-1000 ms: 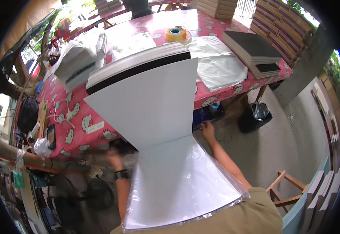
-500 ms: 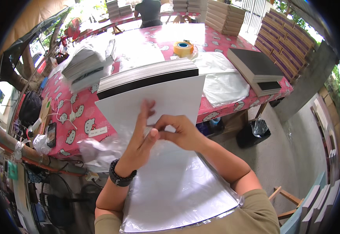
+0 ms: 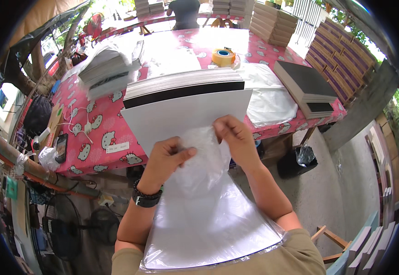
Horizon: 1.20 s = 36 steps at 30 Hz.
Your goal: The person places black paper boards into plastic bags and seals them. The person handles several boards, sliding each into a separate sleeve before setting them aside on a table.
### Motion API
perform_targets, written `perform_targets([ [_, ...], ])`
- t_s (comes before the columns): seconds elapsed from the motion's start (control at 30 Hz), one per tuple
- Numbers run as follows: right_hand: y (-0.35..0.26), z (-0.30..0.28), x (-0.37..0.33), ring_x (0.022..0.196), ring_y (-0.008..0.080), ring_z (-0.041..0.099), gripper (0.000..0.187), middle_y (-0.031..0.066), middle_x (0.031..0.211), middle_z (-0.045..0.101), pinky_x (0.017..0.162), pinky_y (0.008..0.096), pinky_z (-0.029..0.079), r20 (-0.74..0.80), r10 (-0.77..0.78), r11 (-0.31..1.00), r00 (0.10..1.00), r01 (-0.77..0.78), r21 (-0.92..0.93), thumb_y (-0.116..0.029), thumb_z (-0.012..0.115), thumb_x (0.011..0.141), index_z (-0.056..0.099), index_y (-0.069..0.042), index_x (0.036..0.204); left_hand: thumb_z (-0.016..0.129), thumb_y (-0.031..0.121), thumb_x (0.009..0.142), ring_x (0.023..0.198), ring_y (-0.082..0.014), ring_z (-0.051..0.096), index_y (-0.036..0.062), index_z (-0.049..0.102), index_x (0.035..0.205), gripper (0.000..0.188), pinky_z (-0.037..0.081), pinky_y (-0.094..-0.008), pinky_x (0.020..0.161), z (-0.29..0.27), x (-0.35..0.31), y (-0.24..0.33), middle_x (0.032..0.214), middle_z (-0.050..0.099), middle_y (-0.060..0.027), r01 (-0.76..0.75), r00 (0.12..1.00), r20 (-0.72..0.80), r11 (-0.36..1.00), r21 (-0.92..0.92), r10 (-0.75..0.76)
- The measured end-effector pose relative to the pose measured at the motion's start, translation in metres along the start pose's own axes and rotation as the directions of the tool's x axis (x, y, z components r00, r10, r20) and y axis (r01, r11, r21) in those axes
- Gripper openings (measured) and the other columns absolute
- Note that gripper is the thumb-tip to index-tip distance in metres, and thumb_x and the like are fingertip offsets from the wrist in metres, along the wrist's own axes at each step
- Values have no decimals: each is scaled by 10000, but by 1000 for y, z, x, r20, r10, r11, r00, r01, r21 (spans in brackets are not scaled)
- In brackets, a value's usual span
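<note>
Both hands hold a crumpled piece of clear plastic film (image 3: 201,158) in front of my chest. My left hand (image 3: 166,158), with a black bracelet at the wrist, is closed on its left side. My right hand (image 3: 236,137) pinches the upper right part. Beneath lies a white sheet in clear plastic (image 3: 208,224), resting against my body. Just beyond the hands, a thick paper stack with a black edge strip (image 3: 185,92) sits on the table. A white board (image 3: 181,117) covers its near side.
On the pink patterned table (image 3: 101,153) are folded clear plastic bags (image 3: 270,103), a tape roll (image 3: 223,57), black-covered books (image 3: 307,80) and a wrapped stack (image 3: 105,71). A black bin (image 3: 295,162) stands right, and a fan (image 3: 62,227) lower left. Someone (image 3: 184,13) is at the back.
My hands, close together before, are now apart with the plastic film spread between them. The right hand has moved up and right; the loose film at the left has come to the middle.
</note>
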State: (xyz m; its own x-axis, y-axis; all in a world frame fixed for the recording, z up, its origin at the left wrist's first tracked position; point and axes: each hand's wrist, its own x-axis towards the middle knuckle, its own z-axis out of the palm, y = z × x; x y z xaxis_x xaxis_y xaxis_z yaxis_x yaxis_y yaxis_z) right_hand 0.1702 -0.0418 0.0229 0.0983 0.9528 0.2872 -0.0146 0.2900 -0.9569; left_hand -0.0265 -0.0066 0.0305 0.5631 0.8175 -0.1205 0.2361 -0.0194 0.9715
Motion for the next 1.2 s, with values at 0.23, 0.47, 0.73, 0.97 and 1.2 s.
perform_targets([
  [0.23,-3,6,-6,577,70,448,96,-4,606,499,559,222,388,120,-86,958,989,115,-261,-53,600,765,547,12,811,685,100,704,636,-40,482,33,553,841,201,381,-182,574,12,3,-5,735,559,6,-375,915,-261,888,-267,308],
  [0.47,-15,-24,-2,589,83,491,132,10,647,544,545,205,394,17,-127,950,992,126,-286,-107,612,774,570,6,828,673,43,686,657,-48,497,29,561,888,232,392,-185,573,-19,-2,-16,775,571,4,-317,924,-323,882,-349,204],
  [0.73,-28,12,-9,624,167,576,182,57,700,579,583,248,450,344,-304,739,889,447,-504,-45,685,664,619,-31,832,650,34,705,671,-43,494,-1,581,868,181,400,-177,591,8,-12,1,764,573,-8,-328,933,-136,943,58,333],
  [0.97,-28,20,-17,584,83,559,54,58,672,599,539,208,432,147,-191,887,970,235,-397,20,603,727,602,11,779,626,179,764,608,-17,415,18,582,784,168,305,-172,510,3,-22,5,704,532,25,-167,980,-113,986,-26,163],
  [1.2,-18,14,-19,507,66,502,88,39,594,576,484,195,389,159,-202,894,967,248,-372,-26,632,712,600,-11,793,566,277,822,695,-14,402,55,554,837,223,307,-174,626,12,-15,-7,714,500,36,-384,922,-176,876,-291,346],
])
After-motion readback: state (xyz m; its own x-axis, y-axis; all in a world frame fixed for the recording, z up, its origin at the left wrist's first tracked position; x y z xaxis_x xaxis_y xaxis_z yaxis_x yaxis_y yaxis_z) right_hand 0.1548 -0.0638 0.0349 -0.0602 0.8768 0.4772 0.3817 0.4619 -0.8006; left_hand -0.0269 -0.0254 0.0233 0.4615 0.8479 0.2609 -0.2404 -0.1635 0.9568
